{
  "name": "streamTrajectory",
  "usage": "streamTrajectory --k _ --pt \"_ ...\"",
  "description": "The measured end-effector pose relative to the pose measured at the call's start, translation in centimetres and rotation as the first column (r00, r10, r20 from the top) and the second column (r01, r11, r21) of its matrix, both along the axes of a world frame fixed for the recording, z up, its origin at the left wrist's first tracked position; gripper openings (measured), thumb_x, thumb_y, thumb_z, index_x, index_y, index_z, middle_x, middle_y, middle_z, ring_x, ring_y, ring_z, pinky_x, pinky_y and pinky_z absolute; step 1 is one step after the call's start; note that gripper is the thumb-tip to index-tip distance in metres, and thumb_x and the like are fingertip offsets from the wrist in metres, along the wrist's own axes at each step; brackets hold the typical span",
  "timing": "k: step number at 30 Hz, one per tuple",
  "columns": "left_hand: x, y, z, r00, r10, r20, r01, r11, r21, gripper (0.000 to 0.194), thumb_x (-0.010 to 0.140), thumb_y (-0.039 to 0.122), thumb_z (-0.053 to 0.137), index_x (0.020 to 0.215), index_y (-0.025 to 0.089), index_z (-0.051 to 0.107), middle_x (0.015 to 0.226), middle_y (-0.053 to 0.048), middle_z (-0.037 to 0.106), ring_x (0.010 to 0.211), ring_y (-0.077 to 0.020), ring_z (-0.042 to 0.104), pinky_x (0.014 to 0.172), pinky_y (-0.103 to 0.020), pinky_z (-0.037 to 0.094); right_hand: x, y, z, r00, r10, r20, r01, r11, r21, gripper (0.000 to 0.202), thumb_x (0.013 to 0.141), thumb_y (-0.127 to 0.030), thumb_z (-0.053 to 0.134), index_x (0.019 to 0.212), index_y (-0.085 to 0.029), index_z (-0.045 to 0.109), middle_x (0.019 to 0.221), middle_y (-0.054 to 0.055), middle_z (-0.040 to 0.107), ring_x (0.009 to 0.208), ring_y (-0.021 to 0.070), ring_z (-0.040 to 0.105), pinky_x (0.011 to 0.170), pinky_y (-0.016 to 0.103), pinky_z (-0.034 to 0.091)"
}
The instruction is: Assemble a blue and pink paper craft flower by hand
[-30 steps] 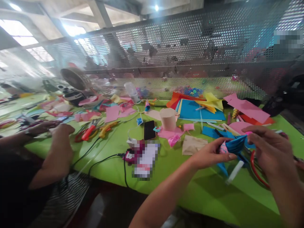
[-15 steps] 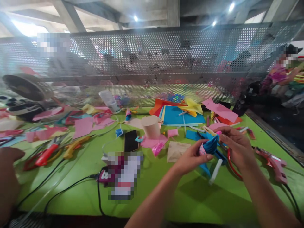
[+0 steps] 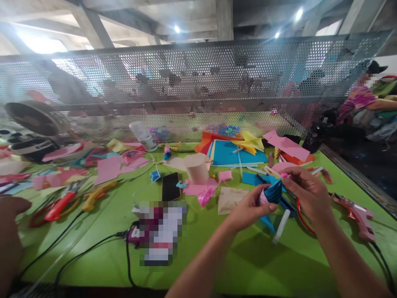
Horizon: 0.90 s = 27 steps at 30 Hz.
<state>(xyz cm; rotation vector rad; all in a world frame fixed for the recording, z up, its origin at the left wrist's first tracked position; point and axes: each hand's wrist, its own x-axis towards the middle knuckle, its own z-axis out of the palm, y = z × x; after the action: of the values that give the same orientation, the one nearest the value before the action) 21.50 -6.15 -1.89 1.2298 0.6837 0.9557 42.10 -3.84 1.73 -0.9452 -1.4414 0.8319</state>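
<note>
My left hand (image 3: 249,207) is closed round a small blue and pink paper craft (image 3: 273,192), its thumb along the near side. At the craft's upper tip, the fingers of my right hand (image 3: 307,192) pinch a small bright pink piece (image 3: 284,176); whether it is fixed to the tip I cannot tell. Below the craft lie blue paper scraps (image 3: 267,224) and a white stick (image 3: 281,226). Red-handled scissors (image 3: 303,219) lie partly hidden behind my right hand. To the right of it rests a pink glue gun (image 3: 361,219).
A cardboard roll (image 3: 197,169) stands mid-table near a dark phone (image 3: 171,186). Coloured sheets (image 3: 237,151) lie behind. Left are red-handled pliers (image 3: 60,203), a yellow glue gun (image 3: 96,195), cables and a fan (image 3: 34,118). Another person's hand (image 3: 12,219) is at the left edge. A perforated metal screen (image 3: 198,87) backs the table.
My right fingers have shifted slightly at the tip of the craft. My left hand keeps its hold. The camera view has tilted slightly.
</note>
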Motion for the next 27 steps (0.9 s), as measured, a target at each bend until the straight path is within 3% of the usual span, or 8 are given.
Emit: streamTrajectory --k 4,13,21,27 --pt "-0.04 -0.04 0.06 0.999 -0.009 0.042 0.01 1.0 -0.02 0.083 0.074 0.063 0.094 0.139 0.019 0.065 0.11 -0.004 0.06 0.096 -0.0177 0.054 0.09 -0.029 0.045 0.11 0.09 0.48 0.998 0.04 -0.043 -0.041 0.999 -0.01 0.024 0.094 -0.048 0.08 0.112 -0.033 0.084 0.118 0.004 0.076 0.087 0.0194 0.063 0.077 0.033 0.054" --pt "-0.05 0.02 0.19 0.999 -0.032 0.01 0.033 0.999 -0.011 0.082 0.077 0.06 0.092 0.141 0.018 0.063 0.114 -0.005 0.061 0.096 -0.0184 0.055 0.091 -0.031 0.045 -0.18 0.67 -0.06 0.965 0.025 -0.259 -0.053 0.994 -0.1 0.02 0.083 -0.042 0.091 0.098 -0.03 0.086 0.092 0.001 0.076 0.072 0.0132 0.057 0.065 0.026 0.049" --pt "-0.05 0.11 0.07 0.999 -0.035 0.008 0.035 0.999 0.008 0.084 0.077 0.062 0.091 0.142 0.018 0.062 0.114 -0.005 0.06 0.095 -0.0178 0.053 0.09 -0.03 0.045 -0.34 0.39 0.26 0.974 -0.001 -0.226 -0.024 0.994 -0.109 0.022 0.08 -0.044 0.094 0.092 -0.028 0.085 0.082 -0.001 0.073 0.071 0.0122 0.057 0.065 0.024 0.049" --pt "-0.11 -0.04 0.44 0.999 -0.021 -0.04 0.023 0.999 0.039 0.087 0.078 0.066 0.089 0.143 0.015 0.061 0.108 -0.005 0.058 0.093 -0.0178 0.049 0.083 -0.028 0.043 -0.2 0.21 0.27 0.986 -0.007 -0.168 -0.006 0.997 -0.078 0.02 0.082 -0.042 0.093 0.094 -0.029 0.085 0.09 0.0 0.076 0.077 0.0136 0.062 0.071 0.025 0.052"
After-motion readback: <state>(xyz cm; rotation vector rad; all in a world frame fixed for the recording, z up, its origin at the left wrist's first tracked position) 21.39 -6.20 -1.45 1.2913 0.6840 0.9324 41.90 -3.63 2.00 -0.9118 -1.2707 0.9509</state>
